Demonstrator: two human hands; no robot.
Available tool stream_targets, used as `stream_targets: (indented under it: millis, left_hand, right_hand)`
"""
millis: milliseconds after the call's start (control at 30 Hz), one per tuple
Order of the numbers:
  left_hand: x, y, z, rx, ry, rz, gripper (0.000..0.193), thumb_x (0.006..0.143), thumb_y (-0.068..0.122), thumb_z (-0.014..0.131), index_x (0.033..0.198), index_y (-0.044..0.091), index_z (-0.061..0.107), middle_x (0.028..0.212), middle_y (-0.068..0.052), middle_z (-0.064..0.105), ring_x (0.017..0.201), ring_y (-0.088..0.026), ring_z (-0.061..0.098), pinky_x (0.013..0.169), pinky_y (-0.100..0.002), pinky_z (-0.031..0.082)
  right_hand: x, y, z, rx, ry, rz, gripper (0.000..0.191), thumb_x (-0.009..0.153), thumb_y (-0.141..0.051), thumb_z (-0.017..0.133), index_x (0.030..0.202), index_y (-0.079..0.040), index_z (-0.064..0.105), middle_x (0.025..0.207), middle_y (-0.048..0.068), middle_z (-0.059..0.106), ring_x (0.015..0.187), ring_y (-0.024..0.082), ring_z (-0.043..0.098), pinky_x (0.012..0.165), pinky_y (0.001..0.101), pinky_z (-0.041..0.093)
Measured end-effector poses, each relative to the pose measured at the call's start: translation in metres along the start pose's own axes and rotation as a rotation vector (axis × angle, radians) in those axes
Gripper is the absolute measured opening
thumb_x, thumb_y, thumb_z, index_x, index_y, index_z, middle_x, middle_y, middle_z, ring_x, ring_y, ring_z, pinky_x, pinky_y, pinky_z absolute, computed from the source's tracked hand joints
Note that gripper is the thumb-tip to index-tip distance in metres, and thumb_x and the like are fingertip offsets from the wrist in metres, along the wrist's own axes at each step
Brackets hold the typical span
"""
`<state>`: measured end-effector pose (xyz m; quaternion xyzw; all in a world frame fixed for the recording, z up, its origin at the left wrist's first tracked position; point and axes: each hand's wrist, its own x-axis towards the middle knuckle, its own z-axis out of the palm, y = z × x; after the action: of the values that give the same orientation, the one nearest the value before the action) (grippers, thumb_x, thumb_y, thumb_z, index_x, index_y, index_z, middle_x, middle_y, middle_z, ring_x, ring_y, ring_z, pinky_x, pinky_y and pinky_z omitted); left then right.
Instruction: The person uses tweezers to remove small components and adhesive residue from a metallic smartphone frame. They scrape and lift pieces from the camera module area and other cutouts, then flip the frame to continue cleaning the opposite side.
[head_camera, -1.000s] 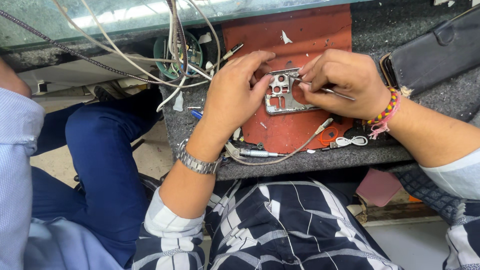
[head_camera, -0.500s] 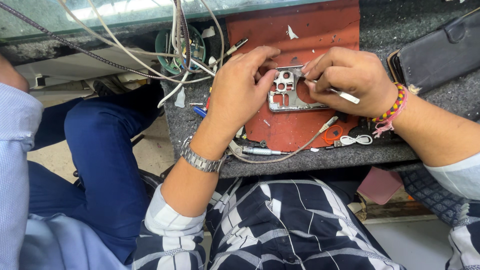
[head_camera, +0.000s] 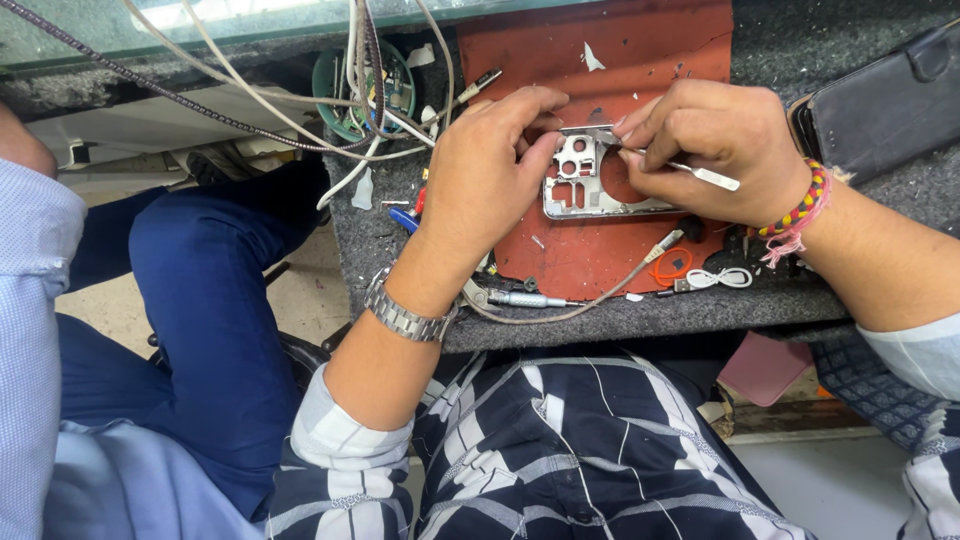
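1. Grey felt-covered workbench (head_camera: 400, 215) runs across the upper half of the view, with a glass edge along its far side and bare floor below to the left.
2. Far left: a second person sits beside the bench, seen only as a pale blue sleeve (head_camera: 30, 300) and a dark blue trouser leg (head_camera: 200, 300); no hand of theirs is in view.
3. Back left of the bench: a round green circuit board (head_camera: 385, 90) lies under a bundle of white and braided cables (head_camera: 300, 110). Whether it sits in a holder cannot be told.
4. Left hand (head_camera: 490, 180), with a metal wristwatch (head_camera: 405, 315) on its wrist, rests on the bench; thumb and forefinger are pinched on the upper left corner of the metal phone frame (head_camera: 590, 185).
5. That frame lies flat on a red-brown work mat (head_camera: 600, 50), between the two hands, its round and square cut-outs facing up.
6. Near edge of the mat: a grey cable with a metal plug (head_camera: 530, 299), an orange ring (head_camera: 668, 268) and a small white coiled cable (head_camera: 720, 278).
7. Right hand (head_camera: 715, 150), with a beaded bracelet (head_camera: 800, 205) on its wrist, is closed around a thin metal tool (head_camera: 710, 177), its tip at the frame's top edge.
8. Far right: a black case (head_camera: 885, 100) lies closed on the bench; its contents are hidden.
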<state>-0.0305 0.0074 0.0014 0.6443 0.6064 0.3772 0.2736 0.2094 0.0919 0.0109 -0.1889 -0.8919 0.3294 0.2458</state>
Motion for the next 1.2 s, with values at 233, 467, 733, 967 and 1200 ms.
stream_targets:
  millis: [233,467,733,967,1200]
  left_hand:
    - [0.0006,-0.0002,0.0027,0.023,0.022,0.011,0.023,0.090,0.010,0.074,0.113,0.009,0.071,0.095,-0.004,0.078,0.082,-0.020,0.072,0.074,-0.034,0.056]
    - [0.0005,0.0004,0.0037,0.014,0.027,-0.009,0.022,0.089,0.010,0.073,0.111,0.008,0.071,0.094,-0.004,0.079,0.078,-0.020,0.072,0.072,-0.034,0.056]
    - [0.0009,-0.0011,0.0046,0.011,0.031,0.003,0.020,0.089,0.010,0.073,0.109,0.008,0.071,0.093,-0.004,0.078,0.079,-0.021,0.072,0.073,-0.035,0.056]
    - [0.0018,-0.0030,0.0055,0.024,0.021,0.000,0.020,0.089,0.010,0.073,0.108,0.009,0.071,0.093,-0.004,0.078,0.080,-0.022,0.072,0.073,-0.036,0.055]
    - [0.0003,-0.0014,0.0053,0.013,0.031,-0.018,0.019,0.089,0.010,0.073,0.109,0.009,0.071,0.093,-0.003,0.078,0.079,-0.019,0.073,0.074,-0.034,0.057]
  right_hand:
    - [0.0007,0.0034,-0.0011,0.024,-0.017,0.009,0.018,0.092,0.002,0.082,0.087,-0.002,0.065,0.098,0.010,0.072,0.102,0.024,0.076,0.089,0.0315,0.063]
    - [0.0026,0.0063,-0.0019,0.052,0.011,0.024,0.023,0.089,0.003,0.083,0.080,-0.003,0.062,0.093,0.010,0.070,0.096,0.023,0.076,0.088,0.0312,0.063]
    - [0.0035,0.0071,-0.0028,0.055,0.003,0.046,0.023,0.088,0.002,0.083,0.080,-0.004,0.063,0.093,0.010,0.071,0.097,0.022,0.077,0.087,0.0304,0.063]
    - [0.0062,0.0025,-0.0020,0.056,-0.023,-0.008,0.019,0.090,0.001,0.084,0.087,-0.003,0.065,0.097,0.011,0.072,0.099,0.023,0.076,0.088,0.0313,0.062]
    - [0.0052,0.0080,-0.0067,0.097,-0.052,-0.012,0.022,0.085,0.002,0.082,0.080,-0.002,0.060,0.094,0.011,0.071,0.102,0.025,0.076,0.089,0.0323,0.062]
